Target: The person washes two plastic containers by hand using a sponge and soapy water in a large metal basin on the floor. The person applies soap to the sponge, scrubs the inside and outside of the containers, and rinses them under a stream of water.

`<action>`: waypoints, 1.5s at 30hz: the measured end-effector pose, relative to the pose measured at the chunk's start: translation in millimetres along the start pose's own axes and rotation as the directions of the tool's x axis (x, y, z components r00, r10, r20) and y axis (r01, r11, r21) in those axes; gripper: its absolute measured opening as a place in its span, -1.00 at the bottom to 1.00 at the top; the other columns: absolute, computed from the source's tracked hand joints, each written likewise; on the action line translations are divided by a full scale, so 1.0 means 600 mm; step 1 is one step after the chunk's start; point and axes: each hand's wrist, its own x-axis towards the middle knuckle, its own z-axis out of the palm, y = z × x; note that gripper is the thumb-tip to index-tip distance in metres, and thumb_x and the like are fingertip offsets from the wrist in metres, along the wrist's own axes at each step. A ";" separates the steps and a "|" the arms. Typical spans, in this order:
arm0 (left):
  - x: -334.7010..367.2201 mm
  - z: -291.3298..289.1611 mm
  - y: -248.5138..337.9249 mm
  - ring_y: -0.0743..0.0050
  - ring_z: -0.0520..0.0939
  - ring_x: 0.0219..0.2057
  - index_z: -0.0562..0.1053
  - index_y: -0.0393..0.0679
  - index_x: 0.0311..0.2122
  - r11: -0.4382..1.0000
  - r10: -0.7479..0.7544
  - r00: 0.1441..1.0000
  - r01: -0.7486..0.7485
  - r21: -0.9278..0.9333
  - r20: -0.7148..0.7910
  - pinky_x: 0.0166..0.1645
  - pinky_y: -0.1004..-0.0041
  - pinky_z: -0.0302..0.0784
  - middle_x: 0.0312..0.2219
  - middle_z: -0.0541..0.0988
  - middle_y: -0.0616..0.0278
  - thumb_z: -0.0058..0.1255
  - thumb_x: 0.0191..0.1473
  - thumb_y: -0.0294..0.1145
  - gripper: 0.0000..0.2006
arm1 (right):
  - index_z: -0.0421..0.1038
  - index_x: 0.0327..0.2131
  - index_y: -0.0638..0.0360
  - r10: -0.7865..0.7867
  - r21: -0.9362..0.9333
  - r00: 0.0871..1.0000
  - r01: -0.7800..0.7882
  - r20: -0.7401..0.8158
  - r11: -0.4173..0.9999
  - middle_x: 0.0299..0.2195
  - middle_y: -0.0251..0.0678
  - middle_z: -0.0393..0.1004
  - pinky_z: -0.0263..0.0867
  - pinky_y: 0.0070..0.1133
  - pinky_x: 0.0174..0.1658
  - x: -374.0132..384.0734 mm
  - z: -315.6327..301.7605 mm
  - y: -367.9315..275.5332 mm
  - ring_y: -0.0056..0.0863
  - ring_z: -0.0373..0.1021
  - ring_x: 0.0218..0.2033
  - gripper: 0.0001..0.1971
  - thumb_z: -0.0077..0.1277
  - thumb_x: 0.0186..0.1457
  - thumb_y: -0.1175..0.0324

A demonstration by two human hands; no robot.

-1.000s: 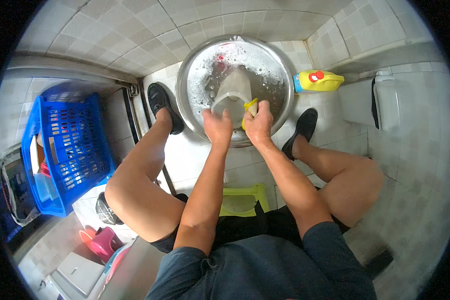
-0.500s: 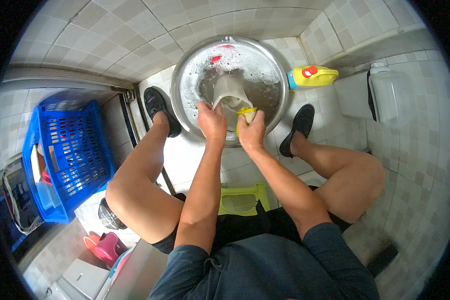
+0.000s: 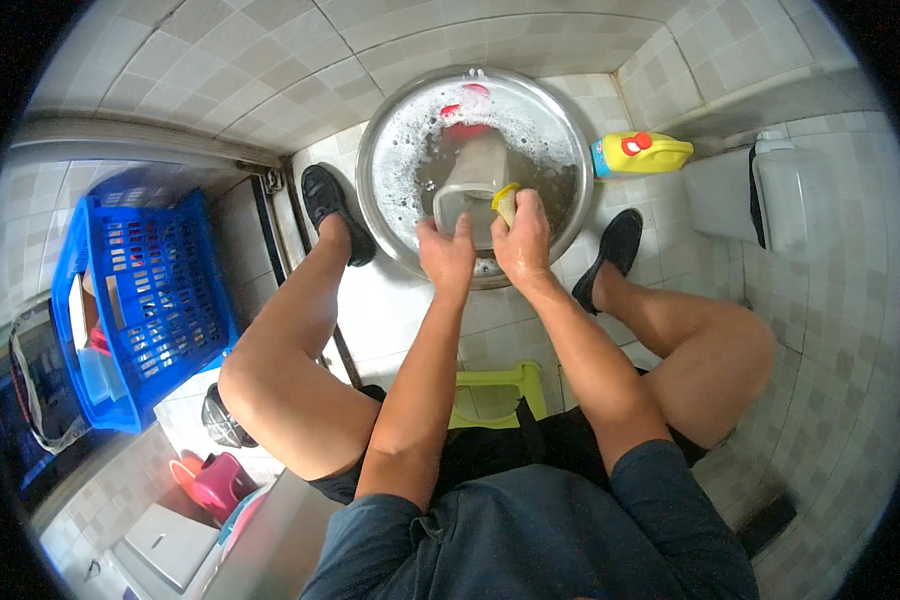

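Note:
A round metal basin (image 3: 368,150) of foamy, murky water stands on the floor before me. In it lies a pale, whitish container (image 3: 480,158), tilted with its wide mouth toward me. My left hand (image 3: 447,255) grips the container's near rim at the left, its thumb at the mouth. My right hand (image 3: 523,240) is closed around a pale scrubbing piece with a yellow edge (image 3: 507,201), just right of the mouth; its exact kind is unclear. Red pieces (image 3: 450,110) show in the foam at the far side.
A yellow bottle with a red cap (image 3: 645,152) lies right of the basin. At the left stands a blue slatted basket (image 3: 160,300) with things inside. A green stool (image 3: 500,385) is beneath me. My black shoes (image 3: 325,200) flank the basin; tiled walls rise behind it.
The view has shifted, so everything sits slightly farther right. My right hand has turned the yellow-edged piece more upright beside the container's mouth. More red shows behind the container.

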 end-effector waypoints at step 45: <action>0.115 0.080 -0.018 0.33 0.67 -0.24 0.52 -0.29 -0.07 0.619 -0.054 0.890 0.386 -0.684 0.454 -0.07 0.34 0.55 -0.27 0.66 0.15 0.15 0.25 -0.26 -0.71 | 0.47 -0.19 0.41 0.586 0.167 0.707 -0.683 0.395 0.711 -0.20 0.05 0.56 0.40 -0.27 -0.07 0.012 0.044 0.176 -0.10 0.52 -0.16 -0.71 0.08 0.04 0.38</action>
